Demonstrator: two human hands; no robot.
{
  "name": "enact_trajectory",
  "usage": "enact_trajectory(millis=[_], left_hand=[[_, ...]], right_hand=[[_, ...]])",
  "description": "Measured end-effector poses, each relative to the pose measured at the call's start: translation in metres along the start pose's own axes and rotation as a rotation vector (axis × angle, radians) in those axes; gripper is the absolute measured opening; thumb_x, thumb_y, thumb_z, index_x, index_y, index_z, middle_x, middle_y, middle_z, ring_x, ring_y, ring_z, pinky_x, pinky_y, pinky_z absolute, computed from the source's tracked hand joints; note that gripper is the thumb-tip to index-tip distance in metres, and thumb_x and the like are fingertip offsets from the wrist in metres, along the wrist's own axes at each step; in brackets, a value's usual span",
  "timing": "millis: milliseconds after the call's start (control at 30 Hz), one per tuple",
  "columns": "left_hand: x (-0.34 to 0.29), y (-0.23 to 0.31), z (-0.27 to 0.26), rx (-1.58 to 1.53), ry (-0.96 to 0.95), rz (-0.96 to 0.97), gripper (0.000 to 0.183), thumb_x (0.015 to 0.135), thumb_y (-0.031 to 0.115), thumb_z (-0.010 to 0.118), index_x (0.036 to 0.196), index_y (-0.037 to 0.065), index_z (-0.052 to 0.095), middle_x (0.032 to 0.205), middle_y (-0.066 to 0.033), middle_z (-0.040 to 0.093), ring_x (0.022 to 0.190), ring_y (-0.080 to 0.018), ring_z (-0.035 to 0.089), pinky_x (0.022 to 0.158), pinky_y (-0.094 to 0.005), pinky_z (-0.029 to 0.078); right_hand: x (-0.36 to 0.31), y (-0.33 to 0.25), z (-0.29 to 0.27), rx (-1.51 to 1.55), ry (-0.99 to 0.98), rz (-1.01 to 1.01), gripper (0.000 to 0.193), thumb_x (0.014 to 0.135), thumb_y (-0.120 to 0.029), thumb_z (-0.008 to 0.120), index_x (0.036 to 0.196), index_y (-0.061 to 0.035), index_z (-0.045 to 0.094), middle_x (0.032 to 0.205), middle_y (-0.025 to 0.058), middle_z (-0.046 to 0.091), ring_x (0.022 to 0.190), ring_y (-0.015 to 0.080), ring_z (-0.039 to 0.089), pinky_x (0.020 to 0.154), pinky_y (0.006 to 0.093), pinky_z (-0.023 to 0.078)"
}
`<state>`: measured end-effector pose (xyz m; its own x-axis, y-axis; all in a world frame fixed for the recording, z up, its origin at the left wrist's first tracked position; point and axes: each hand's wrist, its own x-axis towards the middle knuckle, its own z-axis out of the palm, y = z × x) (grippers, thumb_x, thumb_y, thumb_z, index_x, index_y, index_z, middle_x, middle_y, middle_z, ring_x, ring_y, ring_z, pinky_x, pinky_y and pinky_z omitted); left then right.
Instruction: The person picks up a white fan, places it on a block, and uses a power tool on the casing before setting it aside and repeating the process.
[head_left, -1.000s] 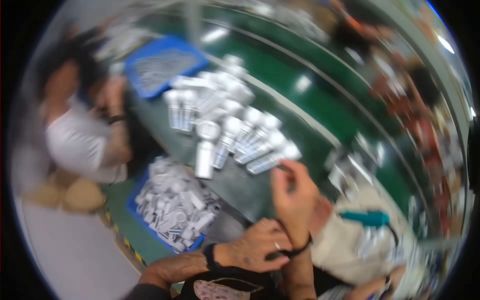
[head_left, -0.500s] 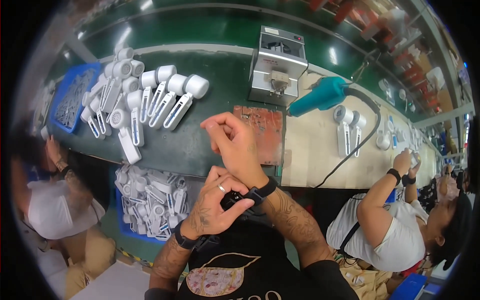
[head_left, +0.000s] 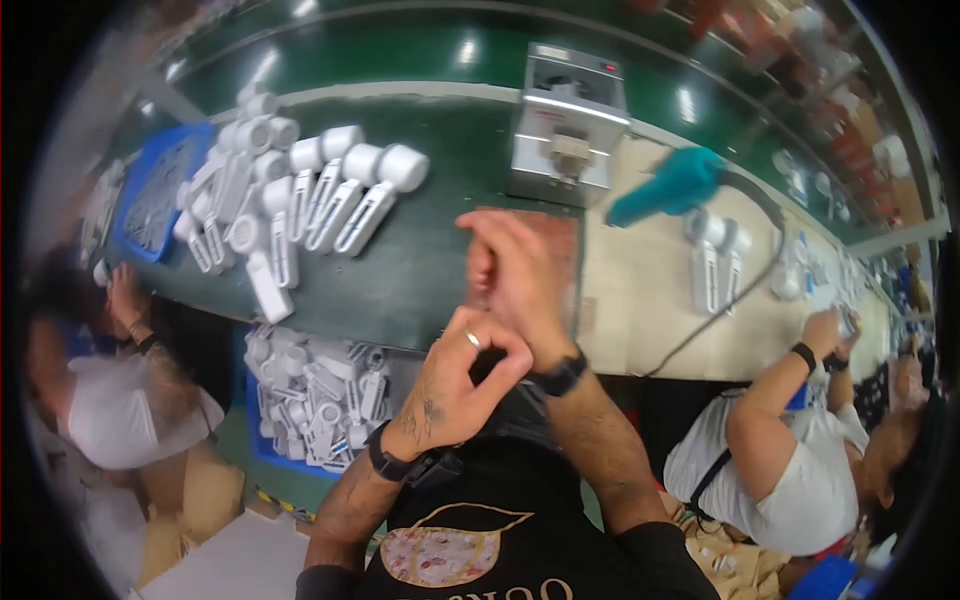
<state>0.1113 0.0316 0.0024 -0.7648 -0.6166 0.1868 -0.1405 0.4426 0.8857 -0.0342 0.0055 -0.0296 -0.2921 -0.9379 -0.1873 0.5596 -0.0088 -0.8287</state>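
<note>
Both hands meet over the near edge of the dark green bench (head_left: pixel 390 290). My left hand (head_left: pixel 460 385), with a ring on one finger, lies against the base of my right hand, its thumb and index finger pressed together. Its other fingers are partly hidden, and I cannot make out what it pinches. My right hand (head_left: pixel 525 285) is raised with fingers loosely bent and apart, nothing visible in it, slightly blurred. A black wristband (head_left: pixel 562 376) circles my right wrist; another black band (head_left: pixel 385 455) is on my left wrist. Behind my right hand lies a reddish mat (head_left: pixel 567 245).
White hand-held fans (head_left: pixel 365 200) crowd the bench's left, beside a blue tray (head_left: pixel 125 215) of small grey parts. Below is a blue bin (head_left: pixel 262 440) of fans. A silver machine (head_left: pixel 565 130), a hanging teal tool (head_left: pixel 670 185) and two fans (head_left: pixel 708 265) stand right. Co-workers sit either side.
My left hand has slid from the right wristband up to the base of my right hand. My right hand has moved to the right. The whole view has shifted a little.
</note>
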Motion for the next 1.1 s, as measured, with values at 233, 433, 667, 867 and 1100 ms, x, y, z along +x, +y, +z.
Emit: enact_trajectory(millis=[233,433,667,867,1100], left_hand=[[0.022,-0.042,-0.047,-0.808,0.700,-0.272,0.013,0.102,0.014,0.055,0.097,0.003,0.060,0.090,-0.0033,0.058,0.087,-0.0127,0.052,0.083,-0.0290,0.041],[0.040,-0.032,-0.060,-0.696,0.805,-0.173,0.019,0.101,0.020,0.059,0.096,0.002,0.062,0.087,-0.0035,0.061,0.085,-0.0113,0.053,0.083,-0.0276,0.042],[0.045,-0.031,-0.053,-0.432,0.672,-0.197,0.019,0.095,0.019,0.067,0.090,0.000,0.064,0.080,-0.0031,0.063,0.079,-0.0106,0.057,0.076,-0.0274,0.046],[0.046,-0.029,-0.048,-0.436,0.475,-0.184,0.018,0.099,0.017,0.064,0.092,0.000,0.063,0.085,-0.0027,0.064,0.084,-0.0087,0.057,0.082,-0.0267,0.046],[0.049,-0.040,-0.048,-0.799,0.489,-0.246,0.021,0.102,0.021,0.058,0.092,0.004,0.063,0.086,-0.0025,0.062,0.084,-0.0116,0.056,0.083,-0.0291,0.044]], right_hand=[[-0.083,-0.017,0.020,-0.617,-0.182,-0.402,0.023,0.089,-0.015,0.072,0.106,-0.0013,0.064,0.090,0.0038,0.062,0.073,0.0125,0.054,0.064,0.0240,0.042],[-0.112,-0.002,0.056,-0.944,-0.557,-0.524,0.062,0.071,-0.021,0.090,0.122,-0.0010,0.059,0.108,0.0148,0.060,0.099,0.0328,0.060,0.087,0.0390,0.050],[-0.108,0.007,0.055,-0.869,-0.532,-0.417,0.041,0.076,-0.009,0.082,0.109,-0.0012,0.060,0.106,0.0163,0.059,0.097,0.0333,0.059,0.083,0.0401,0.049],[-0.106,0.012,0.045,-0.893,-0.680,-0.325,0.027,0.077,-0.002,0.073,0.100,-0.0015,0.058,0.100,0.0165,0.060,0.090,0.0345,0.060,0.078,0.0396,0.049],[-0.114,0.013,0.045,-0.777,-0.695,-0.196,0.029,0.079,-0.007,0.072,0.104,-0.0004,0.060,0.096,0.0155,0.064,0.082,0.0338,0.062,0.074,0.0400,0.052]])
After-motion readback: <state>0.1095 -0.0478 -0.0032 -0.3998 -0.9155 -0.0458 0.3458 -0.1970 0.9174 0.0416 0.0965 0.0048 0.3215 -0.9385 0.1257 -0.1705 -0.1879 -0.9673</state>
